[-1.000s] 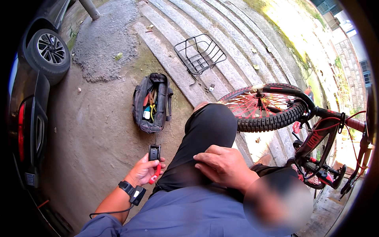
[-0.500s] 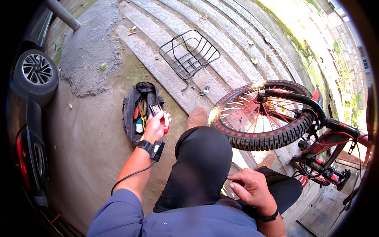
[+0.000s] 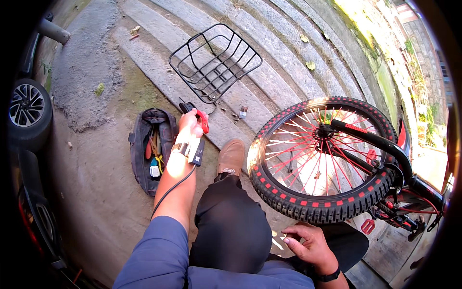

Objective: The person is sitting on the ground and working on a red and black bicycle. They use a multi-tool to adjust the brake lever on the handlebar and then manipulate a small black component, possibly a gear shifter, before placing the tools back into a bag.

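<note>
My left hand (image 3: 190, 126) is closed around a red-handled tool (image 3: 205, 122) with a dark head, held past the far end of an open dark tool bag (image 3: 138, 159). The tool's exact kind is unclear. Beyond that hand lies a black wire bicycle basket (image 3: 215, 79) on the stone slabs. Near my right thigh, my right hand (image 3: 308, 243) has curled fingers and the thumb drawn toward them; whether something small is between them is hidden. To the right lies a bicycle wheel (image 3: 308, 208) with a knobby black tyre and red spokes, attached to its fork.
A small silvery piece (image 3: 243, 113) and several tiny parts lie on the slabs beside the basket. Pliers and other hand tools fill the bag. A parked car's wheel (image 3: 28, 108) stands far left. My brown shoe (image 3: 231, 158) is between bag and bicycle wheel.
My left hand has lifted the red-handled tool out from over the bag and moved it forward, toward the basket. My right hand stays by my thigh. The view has shifted.
</note>
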A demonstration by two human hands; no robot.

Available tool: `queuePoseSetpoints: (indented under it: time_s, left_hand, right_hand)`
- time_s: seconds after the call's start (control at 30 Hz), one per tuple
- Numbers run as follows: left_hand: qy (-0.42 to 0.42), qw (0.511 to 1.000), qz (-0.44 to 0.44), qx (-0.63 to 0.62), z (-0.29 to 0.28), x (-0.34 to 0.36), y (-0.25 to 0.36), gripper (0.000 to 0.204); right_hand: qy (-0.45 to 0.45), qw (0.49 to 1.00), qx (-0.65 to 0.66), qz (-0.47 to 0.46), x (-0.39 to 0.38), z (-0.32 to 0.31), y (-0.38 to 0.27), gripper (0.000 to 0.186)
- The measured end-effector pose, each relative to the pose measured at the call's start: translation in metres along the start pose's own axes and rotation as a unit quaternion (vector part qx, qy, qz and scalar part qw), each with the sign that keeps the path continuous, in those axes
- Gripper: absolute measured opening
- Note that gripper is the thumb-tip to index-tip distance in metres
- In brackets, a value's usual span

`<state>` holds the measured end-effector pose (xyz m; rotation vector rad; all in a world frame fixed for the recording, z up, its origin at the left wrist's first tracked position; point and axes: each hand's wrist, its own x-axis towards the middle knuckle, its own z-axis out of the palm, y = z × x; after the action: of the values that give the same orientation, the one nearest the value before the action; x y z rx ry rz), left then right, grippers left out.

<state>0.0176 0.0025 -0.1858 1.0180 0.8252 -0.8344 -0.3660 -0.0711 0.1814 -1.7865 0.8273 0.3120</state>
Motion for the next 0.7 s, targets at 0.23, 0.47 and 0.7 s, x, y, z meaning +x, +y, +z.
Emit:
queuePoseSetpoints:
  time_s: [0.23, 0.47, 0.7]
  left_hand:
    - [-0.003, 1.0, -0.001, -0.018, 0.004, 0.0, -0.002, 0.043]
    - [-0.057, 0.995, 0.051, 0.058, -0.031, -0.076, -0.005, 0.071]
    - [-0.251, 0.941, 0.197, 0.113, -0.041, -0.194, 0.037, 0.042]
  right_hand:
    - [-0.006, 1.0, 0.004, 0.02, 0.005, 0.0, -0.003, 0.022]
    - [0.03, 0.998, 0.001, -0.046, -0.016, 0.003, 0.002, 0.022]
    - [0.121, 0.99, -0.018, -0.076, -0.07, -0.018, 0.007, 0.022]
